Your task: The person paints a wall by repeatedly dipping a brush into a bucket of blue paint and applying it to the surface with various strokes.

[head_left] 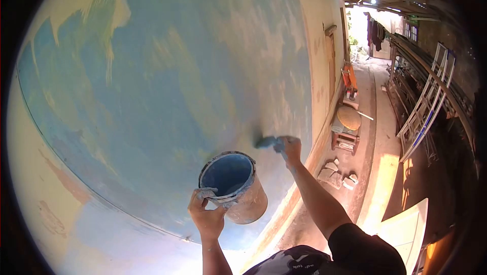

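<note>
My left hand [208,214] grips the near rim of a paint-smeared bucket [249,205], which hangs in front of the wall with a dark blue inside. To the right and a little higher, my right hand [290,151] is closed round the handle of a blue-stained brush [269,142]. The brush end points left toward the wall and is blurred, so whether it touches the surface is unclear. Uneven blue, yellow and pale streaks cover the wall [152,82].
Along the passage on the right lie broken blocks [332,177], a small wooden stool [346,142] and a round woven item [349,118]. A metal ladder [431,95] leans beside stacked poles. A pale panel [406,229] stands at lower right.
</note>
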The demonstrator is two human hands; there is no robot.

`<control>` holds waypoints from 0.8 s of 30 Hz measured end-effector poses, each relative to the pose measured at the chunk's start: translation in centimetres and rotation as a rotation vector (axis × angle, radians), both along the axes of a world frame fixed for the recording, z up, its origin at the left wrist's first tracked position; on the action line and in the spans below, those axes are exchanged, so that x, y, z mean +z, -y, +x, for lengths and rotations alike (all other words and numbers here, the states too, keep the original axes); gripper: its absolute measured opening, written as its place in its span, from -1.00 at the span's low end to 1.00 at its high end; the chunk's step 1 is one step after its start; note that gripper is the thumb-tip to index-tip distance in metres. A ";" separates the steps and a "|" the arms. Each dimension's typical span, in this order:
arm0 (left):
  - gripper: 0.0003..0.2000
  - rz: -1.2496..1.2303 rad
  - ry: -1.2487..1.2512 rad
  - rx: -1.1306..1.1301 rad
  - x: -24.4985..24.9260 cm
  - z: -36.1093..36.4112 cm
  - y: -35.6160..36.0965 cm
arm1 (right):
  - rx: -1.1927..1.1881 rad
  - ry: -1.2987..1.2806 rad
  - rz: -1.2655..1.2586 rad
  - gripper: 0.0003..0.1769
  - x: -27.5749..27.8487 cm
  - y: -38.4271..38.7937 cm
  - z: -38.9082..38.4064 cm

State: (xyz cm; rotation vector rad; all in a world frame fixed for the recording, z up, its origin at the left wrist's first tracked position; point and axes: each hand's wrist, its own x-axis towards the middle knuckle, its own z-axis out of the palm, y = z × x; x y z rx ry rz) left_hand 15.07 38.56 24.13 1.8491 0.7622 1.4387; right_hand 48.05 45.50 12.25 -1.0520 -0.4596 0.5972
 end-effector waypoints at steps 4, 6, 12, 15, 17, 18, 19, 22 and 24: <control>-0.60 -0.025 0.006 0.041 0.3 -0.2 0.7 | -0.092 0.168 0.068 -0.79 11.8 -1.8 -0.9; -0.60 -0.034 0.022 0.053 0.3 -0.1 0.8 | -0.006 0.151 0.287 -0.76 17.2 -1.4 -1.2; -0.60 -0.055 0.060 0.041 0.5 -0.4 1.2 | 0.122 0.035 0.514 -0.65 19.2 -0.6 -5.0; -0.60 -0.056 0.067 0.028 1.0 -0.7 1.1 | 0.075 -0.089 0.423 -0.69 11.5 -0.7 -6.0; -0.60 -0.064 0.024 0.016 1.6 -1.2 1.1 | 0.063 -0.112 0.361 -0.70 7.6 -0.1 -6.0; -0.60 -0.073 0.022 0.018 1.8 -1.2 1.1 | 0.048 -0.076 0.255 -0.69 5.7 0.2 -5.9; -0.59 -0.065 0.042 0.012 1.9 -1.1 1.0 | 0.032 -0.043 0.150 -0.68 4.7 0.8 -5.9; -0.59 -0.041 0.058 -0.012 1.5 -1.5 0.6 | 0.022 0.010 -0.011 -0.69 5.8 1.9 -5.0; -0.62 -0.034 0.081 -0.047 1.7 -1.6 0.6 | 0.057 0.038 0.088 -0.67 9.3 2.1 -5.6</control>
